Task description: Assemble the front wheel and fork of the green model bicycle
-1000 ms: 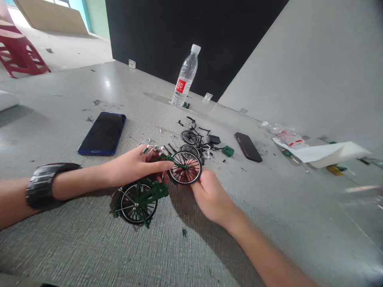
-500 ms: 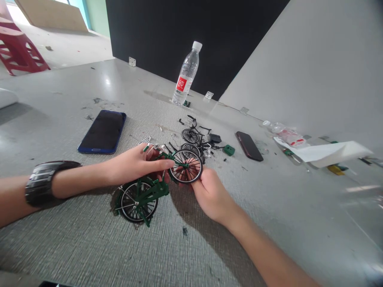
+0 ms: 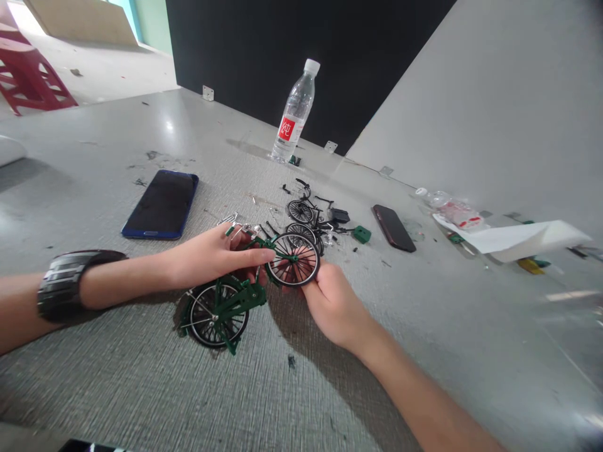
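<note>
Green model bicycle [image 3: 254,296] in the hands; loose parts close on its far side

The model bicycle is at the near middle of the table [image 3: 226,395], tilted, front wheel [image 3: 293,258] to the far right, rear wheel [image 3: 219,317] to the near left. Whether the rear wheel rests on the surface cannot be told.

Left hand [image 3: 221,256]: closed on the front part of the bicycle, thumb along it beside the front wheel; it hides the middle of the frame. A black wristband [image 3: 78,284] is worn on that arm. Right hand [image 3: 333,302]: curled, fingers partly seen through the spokes, behind the front wheel; whether they grip it cannot be told.

Obstructions: directly beyond the front wheel lies a cluster of black bicycle parts [image 3: 300,212], partly screened by that wheel. A green piece [image 3: 362,234] sits at its right edge.

Surroundings: a blue-edged phone [image 3: 161,204] lies to the left, beyond the left forearm; a dark phone [image 3: 394,228] lies right of the cluster. Farther off, an upright bottle [image 3: 294,113] with a white cap stands before a black panel [image 3: 301,37]. At far right, a second bottle [image 3: 455,210] lies on its side beside a white sheet [image 3: 532,242]. A red stool [image 3: 31,75] stands at far left, past the table.
</note>
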### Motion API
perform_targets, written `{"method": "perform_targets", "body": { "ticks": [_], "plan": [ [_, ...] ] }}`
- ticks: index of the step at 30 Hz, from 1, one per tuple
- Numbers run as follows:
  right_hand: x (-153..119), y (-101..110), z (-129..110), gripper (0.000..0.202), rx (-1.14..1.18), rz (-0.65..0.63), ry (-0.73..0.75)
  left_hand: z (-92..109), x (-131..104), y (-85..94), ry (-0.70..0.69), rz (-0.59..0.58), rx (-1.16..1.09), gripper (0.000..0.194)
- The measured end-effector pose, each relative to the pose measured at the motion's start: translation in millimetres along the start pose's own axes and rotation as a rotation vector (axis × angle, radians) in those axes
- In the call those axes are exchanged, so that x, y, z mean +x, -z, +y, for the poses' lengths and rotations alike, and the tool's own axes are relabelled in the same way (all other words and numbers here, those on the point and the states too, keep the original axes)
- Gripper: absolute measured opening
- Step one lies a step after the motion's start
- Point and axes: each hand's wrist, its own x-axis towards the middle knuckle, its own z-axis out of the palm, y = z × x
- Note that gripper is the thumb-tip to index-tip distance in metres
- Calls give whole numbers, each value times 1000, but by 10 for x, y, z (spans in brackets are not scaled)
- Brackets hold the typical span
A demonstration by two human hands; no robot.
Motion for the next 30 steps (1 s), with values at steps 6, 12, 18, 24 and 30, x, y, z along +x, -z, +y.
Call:
{"method": "perform_targets", "body": {
  "ticks": [6,12,18,24,30],
  "plan": [
    [-5,2,-7,25,12,-3,-20,2,-3,1,1,-6,-7,39],
    [-11,11,-24,24,-2,11,8,10,0,-1,25,-12,-26,40],
    [-8,17,-36,26,-8,7,4,-11,-7,7,64,-21,-56,38],
    [-7,10,-33,25,7,16,7,0,-21,4,77,-21,-67,38],
    [-11,9,-39,24,12,14,-2,0,-20,5,60,-19,-57,37]
  ]
}}
